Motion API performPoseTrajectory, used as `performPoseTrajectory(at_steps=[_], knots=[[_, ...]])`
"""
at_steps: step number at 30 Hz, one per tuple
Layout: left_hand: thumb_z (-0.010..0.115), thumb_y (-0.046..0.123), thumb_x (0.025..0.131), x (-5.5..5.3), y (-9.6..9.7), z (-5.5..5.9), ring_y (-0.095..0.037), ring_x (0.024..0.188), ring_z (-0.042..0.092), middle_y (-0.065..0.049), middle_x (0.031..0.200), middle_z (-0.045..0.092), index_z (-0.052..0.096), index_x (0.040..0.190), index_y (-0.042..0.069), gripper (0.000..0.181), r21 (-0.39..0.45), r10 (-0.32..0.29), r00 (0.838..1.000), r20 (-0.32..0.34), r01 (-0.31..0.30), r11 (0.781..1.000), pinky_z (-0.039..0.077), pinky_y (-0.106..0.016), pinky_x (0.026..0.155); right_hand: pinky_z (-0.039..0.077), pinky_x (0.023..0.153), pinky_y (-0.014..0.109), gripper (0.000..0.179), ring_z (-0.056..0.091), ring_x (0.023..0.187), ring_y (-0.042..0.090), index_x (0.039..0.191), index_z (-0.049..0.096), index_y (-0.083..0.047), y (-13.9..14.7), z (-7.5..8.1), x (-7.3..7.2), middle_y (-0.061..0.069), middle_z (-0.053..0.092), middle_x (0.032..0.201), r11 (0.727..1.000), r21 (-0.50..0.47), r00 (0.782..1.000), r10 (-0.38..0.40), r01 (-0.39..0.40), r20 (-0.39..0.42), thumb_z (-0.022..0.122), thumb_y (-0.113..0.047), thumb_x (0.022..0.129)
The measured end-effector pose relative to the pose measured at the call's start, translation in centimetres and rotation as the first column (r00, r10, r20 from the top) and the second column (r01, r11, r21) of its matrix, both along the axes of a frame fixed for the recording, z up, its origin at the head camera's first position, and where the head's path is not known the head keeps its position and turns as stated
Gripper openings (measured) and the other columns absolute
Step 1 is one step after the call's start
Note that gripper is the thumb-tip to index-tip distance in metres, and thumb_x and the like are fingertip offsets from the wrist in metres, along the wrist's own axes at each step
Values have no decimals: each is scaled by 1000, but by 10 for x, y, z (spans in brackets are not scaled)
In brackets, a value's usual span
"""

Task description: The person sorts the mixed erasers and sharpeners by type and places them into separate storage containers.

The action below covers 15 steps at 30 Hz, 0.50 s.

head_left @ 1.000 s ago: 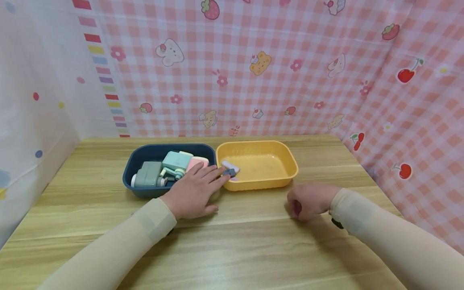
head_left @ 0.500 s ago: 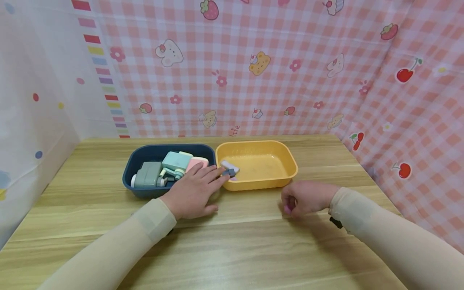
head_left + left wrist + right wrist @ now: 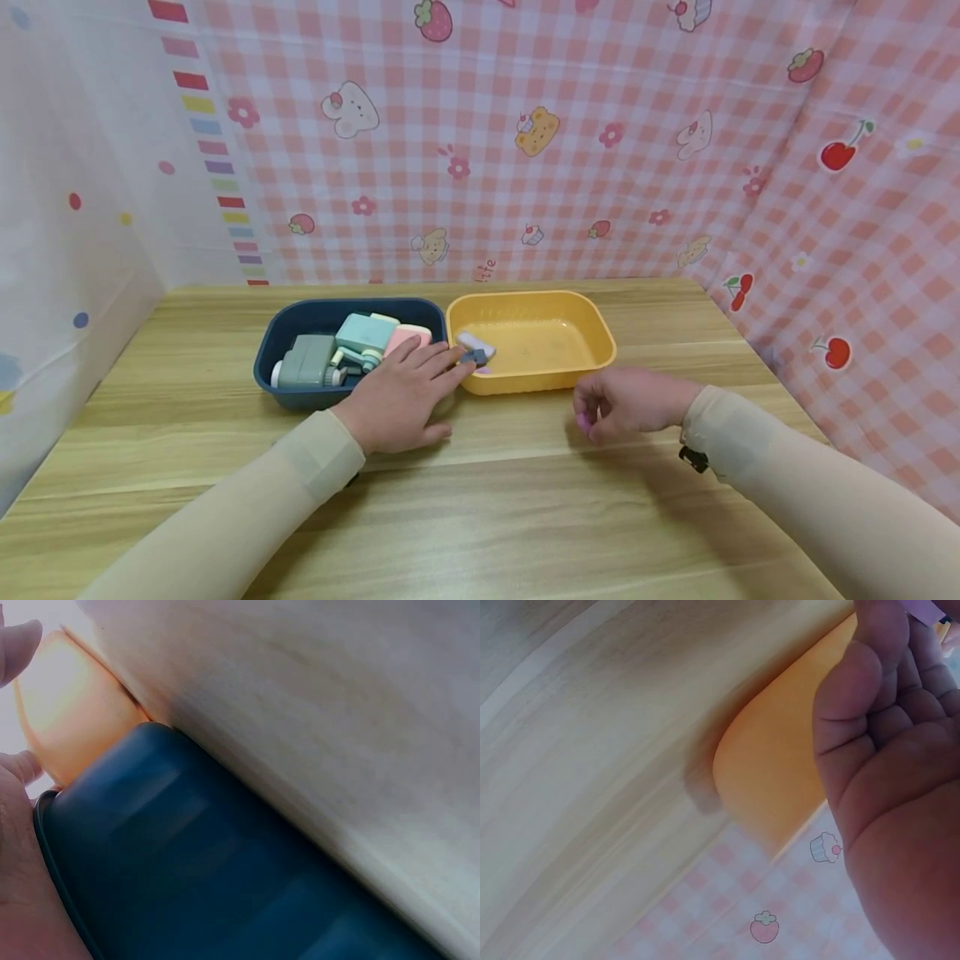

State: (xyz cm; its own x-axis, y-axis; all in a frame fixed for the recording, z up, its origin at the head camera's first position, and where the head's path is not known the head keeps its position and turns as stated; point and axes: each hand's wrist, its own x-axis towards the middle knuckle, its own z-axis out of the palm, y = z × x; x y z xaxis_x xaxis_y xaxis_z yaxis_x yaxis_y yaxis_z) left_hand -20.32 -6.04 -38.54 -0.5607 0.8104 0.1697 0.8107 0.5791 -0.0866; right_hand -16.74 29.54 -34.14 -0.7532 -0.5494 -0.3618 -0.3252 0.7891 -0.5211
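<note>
My right hand (image 3: 637, 402) pinches a small purple piece (image 3: 584, 423) between thumb and fingers, close over the table in front of the yellow bin (image 3: 540, 382). In the right wrist view a purple corner (image 3: 927, 610) shows past the fingertips; its kind cannot be told. My left hand (image 3: 401, 398) lies with fingers spread across the right front rim of the dark blue bin (image 3: 273, 337), fingertips reaching the yellow bin's left edge. Beside those fingertips, inside the yellow bin, lie a pale lavender stick (image 3: 477, 343) and a blue-grey piece (image 3: 474, 357).
The blue bin holds a grey-green boxy item (image 3: 306, 362), a teal block (image 3: 366, 332), and a pink block (image 3: 408, 335) partly under my left hand. Both bins stand side by side on the wooden table (image 3: 480, 517). A pink checked cloth (image 3: 480, 192) hangs behind.
My right hand has moved left and slightly toward the yellow bin, carrying the purple piece, which shows more clearly now. The left hand and both bins have stayed put.
</note>
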Motion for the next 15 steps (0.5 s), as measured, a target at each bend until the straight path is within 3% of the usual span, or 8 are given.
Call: performPoseTrajectory(at_steps=[15], knots=[[73,58,92,0,0,0,-30,155,39,-8,168,42,41,163,18,88,-16,9,1000,0,-9,1000,23,-54,131,54,69,23,16,66,79,12,96,68,-15,-9,9,-4,-6,73,88,988,-153,999,-40,35,-29,81,-9,88]])
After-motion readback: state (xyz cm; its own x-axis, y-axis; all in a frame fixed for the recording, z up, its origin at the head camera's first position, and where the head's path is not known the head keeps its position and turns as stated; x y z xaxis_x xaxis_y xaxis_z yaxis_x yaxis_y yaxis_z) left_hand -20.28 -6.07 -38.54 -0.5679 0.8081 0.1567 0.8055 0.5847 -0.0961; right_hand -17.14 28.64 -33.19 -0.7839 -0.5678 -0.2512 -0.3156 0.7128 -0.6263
